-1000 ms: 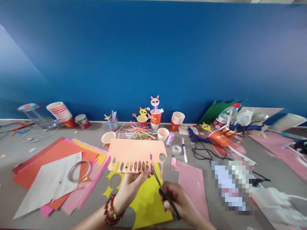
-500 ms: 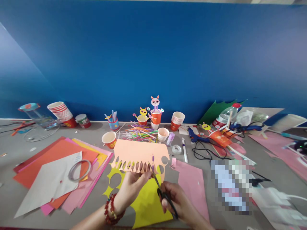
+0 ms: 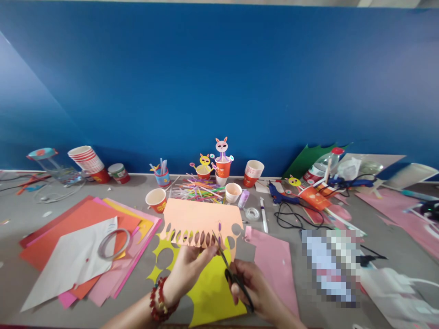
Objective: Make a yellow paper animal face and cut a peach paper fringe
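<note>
My left hand, with red beads at its wrist, pinches the lower edge of a peach paper sheet. Leaf-shaped holes run in a row along that edge, and rounder cut-outs show at its right end. In my right hand are black-handled scissors. Their blades reach up to the peach paper, close to my left fingertips; whether they are closed on it I cannot tell. Below both hands lies a yellow paper sheet with round bites cut from its left side.
Coloured papers with a tape roll lie at left. Behind the peach sheet are straws, paper cups and cup animals. Pink paper, a glue gun and black cable lie at right.
The peach paper's upper part has shifted very slightly. Both hands and the scissors stay in nearly the same place.
</note>
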The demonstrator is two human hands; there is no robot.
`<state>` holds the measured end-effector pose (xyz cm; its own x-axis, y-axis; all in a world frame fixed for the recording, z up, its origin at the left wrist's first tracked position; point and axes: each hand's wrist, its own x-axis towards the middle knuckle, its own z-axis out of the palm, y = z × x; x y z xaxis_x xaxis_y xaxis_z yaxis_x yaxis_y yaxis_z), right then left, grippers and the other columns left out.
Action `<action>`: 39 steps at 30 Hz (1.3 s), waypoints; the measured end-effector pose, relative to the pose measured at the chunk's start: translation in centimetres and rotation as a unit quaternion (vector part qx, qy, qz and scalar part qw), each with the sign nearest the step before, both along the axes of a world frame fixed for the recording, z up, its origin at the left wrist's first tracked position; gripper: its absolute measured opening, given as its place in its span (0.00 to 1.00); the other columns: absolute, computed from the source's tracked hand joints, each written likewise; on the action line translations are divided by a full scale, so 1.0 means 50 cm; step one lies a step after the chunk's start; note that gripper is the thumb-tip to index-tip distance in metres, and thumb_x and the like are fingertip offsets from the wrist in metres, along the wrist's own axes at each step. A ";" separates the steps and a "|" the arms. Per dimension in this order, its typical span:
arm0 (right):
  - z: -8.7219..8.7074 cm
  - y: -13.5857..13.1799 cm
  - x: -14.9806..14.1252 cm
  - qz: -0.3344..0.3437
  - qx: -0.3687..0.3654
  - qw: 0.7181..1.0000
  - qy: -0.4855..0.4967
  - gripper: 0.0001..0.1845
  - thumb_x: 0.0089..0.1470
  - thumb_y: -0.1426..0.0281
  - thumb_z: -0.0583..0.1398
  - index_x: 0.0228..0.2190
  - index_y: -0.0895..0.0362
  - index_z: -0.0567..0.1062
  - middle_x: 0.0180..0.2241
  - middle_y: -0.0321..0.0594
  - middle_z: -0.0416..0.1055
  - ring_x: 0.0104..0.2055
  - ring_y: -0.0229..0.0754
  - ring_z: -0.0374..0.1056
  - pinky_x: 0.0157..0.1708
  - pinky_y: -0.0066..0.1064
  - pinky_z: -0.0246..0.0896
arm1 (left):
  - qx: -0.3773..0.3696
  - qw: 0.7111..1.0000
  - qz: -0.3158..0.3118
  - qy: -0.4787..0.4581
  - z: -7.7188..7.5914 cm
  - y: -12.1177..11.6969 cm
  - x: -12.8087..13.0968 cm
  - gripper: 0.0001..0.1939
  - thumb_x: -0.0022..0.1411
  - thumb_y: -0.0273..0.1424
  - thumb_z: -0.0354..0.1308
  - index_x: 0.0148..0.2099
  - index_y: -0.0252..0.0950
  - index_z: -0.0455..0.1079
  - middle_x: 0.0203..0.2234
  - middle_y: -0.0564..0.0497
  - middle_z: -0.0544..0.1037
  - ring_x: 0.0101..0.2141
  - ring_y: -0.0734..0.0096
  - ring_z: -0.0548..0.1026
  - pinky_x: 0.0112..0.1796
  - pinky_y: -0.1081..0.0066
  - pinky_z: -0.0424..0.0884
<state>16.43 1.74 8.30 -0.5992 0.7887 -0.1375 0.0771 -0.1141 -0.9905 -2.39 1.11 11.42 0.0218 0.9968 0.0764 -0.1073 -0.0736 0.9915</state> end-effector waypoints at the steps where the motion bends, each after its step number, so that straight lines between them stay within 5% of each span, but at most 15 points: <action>1: 0.001 0.000 -0.001 0.000 0.004 1.000 0.001 0.35 0.41 0.36 0.60 0.22 0.54 0.58 0.18 0.30 0.58 0.18 0.33 0.58 0.18 0.23 0.54 | -0.001 1.000 -0.001 -0.002 0.001 0.000 0.000 0.14 0.63 0.40 0.59 0.35 0.32 0.73 0.30 0.48 0.76 0.33 0.66 0.73 0.38 0.68 0.71; 21: -0.011 -0.006 -0.009 -0.021 -0.008 1.000 0.005 0.34 0.41 0.36 0.60 0.22 0.54 0.59 0.17 0.29 0.57 0.17 0.32 0.57 0.19 0.24 0.59 | -0.013 1.000 0.013 -0.012 -0.003 -0.005 0.007 0.15 0.62 0.41 0.59 0.34 0.33 0.74 0.31 0.46 0.78 0.34 0.63 0.75 0.39 0.67 0.72; 39: -0.019 -0.002 -0.005 -0.038 0.070 0.996 -0.028 0.31 0.44 0.39 0.59 0.21 0.54 0.58 0.18 0.28 0.54 0.19 0.32 0.52 0.18 0.23 0.47 | -0.030 0.997 0.056 -0.051 -0.011 -0.013 0.014 0.16 0.57 0.43 0.63 0.38 0.34 0.75 0.35 0.44 0.80 0.37 0.59 0.77 0.40 0.66 0.74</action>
